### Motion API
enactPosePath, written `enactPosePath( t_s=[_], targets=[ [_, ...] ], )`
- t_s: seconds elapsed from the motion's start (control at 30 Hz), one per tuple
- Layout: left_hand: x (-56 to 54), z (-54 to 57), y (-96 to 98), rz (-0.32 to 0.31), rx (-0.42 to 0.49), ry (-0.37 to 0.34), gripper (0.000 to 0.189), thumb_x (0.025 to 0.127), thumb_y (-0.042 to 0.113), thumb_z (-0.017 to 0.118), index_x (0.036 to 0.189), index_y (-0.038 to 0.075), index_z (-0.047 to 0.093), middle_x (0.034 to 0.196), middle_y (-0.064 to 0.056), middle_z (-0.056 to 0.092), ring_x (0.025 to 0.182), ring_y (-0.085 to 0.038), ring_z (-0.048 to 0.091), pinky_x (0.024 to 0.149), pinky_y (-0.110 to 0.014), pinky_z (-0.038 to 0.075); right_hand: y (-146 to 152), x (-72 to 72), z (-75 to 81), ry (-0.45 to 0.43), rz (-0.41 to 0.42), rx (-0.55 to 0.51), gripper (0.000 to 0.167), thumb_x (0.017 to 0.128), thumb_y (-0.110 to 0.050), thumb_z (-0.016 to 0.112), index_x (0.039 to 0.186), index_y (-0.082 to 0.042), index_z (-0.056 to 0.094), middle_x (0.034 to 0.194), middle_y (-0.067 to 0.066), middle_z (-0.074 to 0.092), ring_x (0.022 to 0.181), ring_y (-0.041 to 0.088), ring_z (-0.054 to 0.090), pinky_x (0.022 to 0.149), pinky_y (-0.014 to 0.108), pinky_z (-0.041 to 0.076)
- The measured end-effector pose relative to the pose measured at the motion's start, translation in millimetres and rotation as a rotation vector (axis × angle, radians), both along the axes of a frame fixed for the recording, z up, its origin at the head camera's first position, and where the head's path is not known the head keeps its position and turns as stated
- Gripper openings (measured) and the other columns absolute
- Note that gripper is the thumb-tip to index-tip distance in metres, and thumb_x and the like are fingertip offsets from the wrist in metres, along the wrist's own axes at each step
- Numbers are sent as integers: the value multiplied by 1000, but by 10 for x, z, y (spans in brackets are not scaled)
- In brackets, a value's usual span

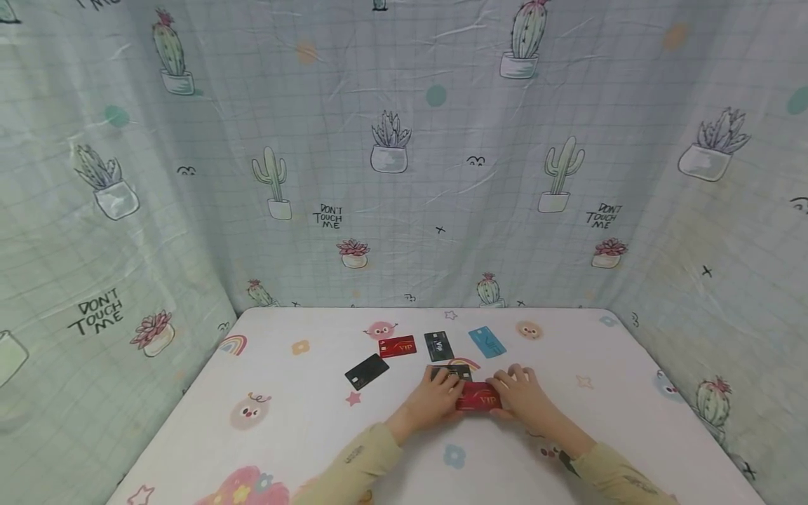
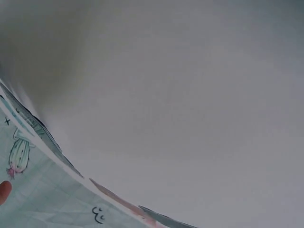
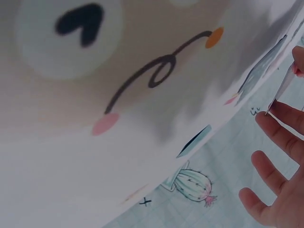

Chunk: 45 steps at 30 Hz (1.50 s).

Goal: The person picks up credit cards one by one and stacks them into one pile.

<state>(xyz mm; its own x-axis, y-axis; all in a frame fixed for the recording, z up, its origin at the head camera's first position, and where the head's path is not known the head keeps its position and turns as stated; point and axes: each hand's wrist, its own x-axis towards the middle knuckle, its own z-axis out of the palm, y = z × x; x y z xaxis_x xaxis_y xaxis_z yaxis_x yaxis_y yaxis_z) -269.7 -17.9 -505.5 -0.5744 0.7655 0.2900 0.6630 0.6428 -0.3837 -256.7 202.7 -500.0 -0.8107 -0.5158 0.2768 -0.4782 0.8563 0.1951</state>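
A white table (image 1: 297,400) with cartoon prints lies below. The left hand (image 1: 435,401) and right hand (image 1: 522,398) grip opposite ends of a red rectangular VIP card (image 1: 478,398) between them. Just beyond lies a dark card (image 1: 463,371); farther off, a black card (image 1: 367,372), a second red card (image 1: 397,346), a dark grey card (image 1: 438,346) and a blue card (image 1: 487,341).

Left wrist view's mostly hogged by the pale table (image 2: 180,104). Some thin card-like slivers (image 2: 47,137) can be spotted along its edge, with cactus-print cloth (image 2: 57,199) seen past that, plus one fingertip (image 2: 4,191).
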Motion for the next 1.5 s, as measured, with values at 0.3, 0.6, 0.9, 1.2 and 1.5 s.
enactPosePath(
  t_s=[0.3,0.6,0.9,1.2,1.5],
  targets=[
    [2,10,-104,5,28,-5,51,84,52,50,121,18,53,114,2,56,107,-18,46,94,-47,39,-100,-27,45,-8,5,17,58,68,-53,67,110,-15,56,100,2,55,93,22,41,85,47,37],
    [-21,40,-184,4,49,-21,50,83,51,52,119,18,53,113,2,55,106,-18,46,94,-48,39,-155,-98,60,27,32,22,57,69,-53,65,112,-16,57,99,0,55,91,20,41,83,45,37],
    [-88,59,-240,16,47,-48,52,84,51,50,123,17,52,117,1,55,106,-18,44,94,-49,38,-204,-152,120,20,62,-12,56,70,-50,66,112,-14,57,97,2,56,90,21,41,80,46,38],
    [-171,61,-274,36,74,-140,52,86,47,49,127,15,47,122,-1,52,107,-20,42,95,-52,36,-227,-232,108,26,60,-22,56,71,-50,66,112,-13,57,98,3,55,90,22,40,80,46,37],
    [-245,64,-275,76,66,-178,53,87,47,48,130,16,45,124,0,50,109,-21,41,96,-51,36,-245,-301,135,-23,43,-40,57,73,-49,64,115,-12,57,101,4,55,91,23,41,82,49,37]
  ],
)
